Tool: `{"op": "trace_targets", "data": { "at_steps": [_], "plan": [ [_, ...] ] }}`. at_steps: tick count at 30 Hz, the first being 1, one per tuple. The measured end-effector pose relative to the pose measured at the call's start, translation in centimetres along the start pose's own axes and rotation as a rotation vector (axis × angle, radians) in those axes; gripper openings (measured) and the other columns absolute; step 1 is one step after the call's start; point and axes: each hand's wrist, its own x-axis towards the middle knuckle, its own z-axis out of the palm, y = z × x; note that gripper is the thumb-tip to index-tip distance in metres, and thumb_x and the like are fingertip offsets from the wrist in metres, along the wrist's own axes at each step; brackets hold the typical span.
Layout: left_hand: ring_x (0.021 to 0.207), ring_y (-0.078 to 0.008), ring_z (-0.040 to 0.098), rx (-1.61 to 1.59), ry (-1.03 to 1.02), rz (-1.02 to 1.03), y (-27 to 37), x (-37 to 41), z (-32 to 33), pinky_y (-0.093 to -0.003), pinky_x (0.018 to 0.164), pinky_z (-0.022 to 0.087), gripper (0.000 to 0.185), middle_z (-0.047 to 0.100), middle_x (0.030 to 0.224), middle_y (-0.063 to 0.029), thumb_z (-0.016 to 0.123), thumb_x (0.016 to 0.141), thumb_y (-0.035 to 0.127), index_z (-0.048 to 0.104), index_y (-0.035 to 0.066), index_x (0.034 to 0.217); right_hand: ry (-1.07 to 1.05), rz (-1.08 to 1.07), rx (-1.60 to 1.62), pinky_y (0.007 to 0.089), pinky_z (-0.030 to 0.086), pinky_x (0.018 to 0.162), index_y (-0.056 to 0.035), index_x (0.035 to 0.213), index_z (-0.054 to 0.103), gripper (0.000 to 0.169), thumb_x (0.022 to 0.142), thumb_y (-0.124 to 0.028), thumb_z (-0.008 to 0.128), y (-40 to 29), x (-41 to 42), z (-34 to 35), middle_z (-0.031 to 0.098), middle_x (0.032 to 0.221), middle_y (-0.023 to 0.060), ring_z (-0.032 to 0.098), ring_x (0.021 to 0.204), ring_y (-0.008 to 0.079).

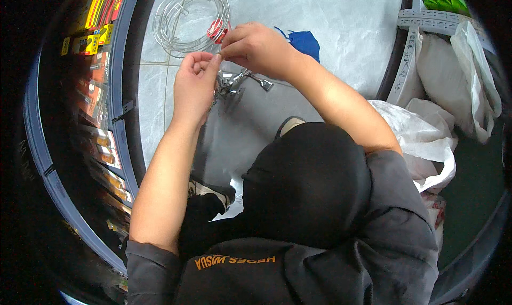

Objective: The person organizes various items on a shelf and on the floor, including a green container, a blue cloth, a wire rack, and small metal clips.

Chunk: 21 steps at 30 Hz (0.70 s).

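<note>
My left hand and my right hand meet at their fingertips above the grey tiled floor. The fingers of both pinch together on something too small to make out. Shiny metal pieces show beside and below my left hand; whether they hang from it or lie on the floor I cannot tell. A coil of metal wire rings lies on the floor beyond my hands. Red tags bearing writing are by the coil, close to my right fingertips. Past my right wrist is a blue piece of material, partly hidden.
At the left, a shelf edge runs along packaged goods. White plastic bags and a filled pale sack stand at the right by a white perforated upright. My knee and shoes are close below my hands.
</note>
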Motion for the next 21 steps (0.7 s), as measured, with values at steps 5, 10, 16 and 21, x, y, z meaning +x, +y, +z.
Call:
{"op": "trace_targets", "data": {
  "at_steps": [5, 10, 16, 21],
  "plan": [
    [0.065, -0.0099, 0.055, -0.069, -0.042, 0.068, -0.3, 0.6, -0.8, -0.0224, 0.059, 0.045, 0.015, 0.064, 0.079, -0.0026, 0.068, 0.098, 0.012, 0.061, 0.001, 0.106, 0.048, 0.040, 0.069, 0.0400, 0.055, 0.080, -0.0102, 0.095, 0.078, 0.016, 0.079, -0.010, 0.077, -0.4, -0.2, -0.4, 0.072, 0.093, 0.0059, 0.068, 0.088, 0.0280],
    [0.077, -0.0112, 0.065, -0.035, -0.032, 0.028, -0.1, 0.3, -1.0, -0.0241, 0.069, 0.054, 0.015, 0.069, 0.085, -0.0050, 0.070, 0.095, 0.009, 0.066, -0.001, 0.105, 0.045, 0.098, 0.091, 0.0409, 0.055, 0.079, -0.0097, 0.094, 0.077, 0.017, 0.077, -0.009, 0.079, -0.7, -0.3, -0.9, 0.073, 0.092, 0.0077, 0.068, 0.087, 0.0293],
    [0.084, -0.0132, 0.067, 0.102, -0.037, 0.074, 0.4, 0.4, -1.1, -0.0268, 0.076, 0.056, 0.013, 0.069, 0.095, -0.0054, 0.070, 0.095, 0.009, 0.068, 0.000, 0.104, 0.035, 0.092, 0.064, 0.0416, 0.054, 0.078, -0.0105, 0.089, 0.076, 0.016, 0.074, -0.012, 0.080, -0.3, -0.4, -0.8, 0.073, 0.086, 0.0081, 0.069, 0.084, 0.0304],
    [0.089, -0.0140, 0.066, 0.519, 0.104, 0.511, 0.2, 0.1, -0.6, -0.0259, 0.085, 0.052, 0.012, 0.068, 0.100, -0.0068, 0.067, 0.098, 0.011, 0.068, 0.001, 0.104, 0.047, -0.001, 0.066, 0.0415, 0.054, 0.075, -0.0111, 0.085, 0.075, 0.011, 0.076, -0.015, 0.077, 0.7, 0.5, -0.8, 0.071, 0.081, 0.0072, 0.068, 0.081, 0.0295]
  ]
}}
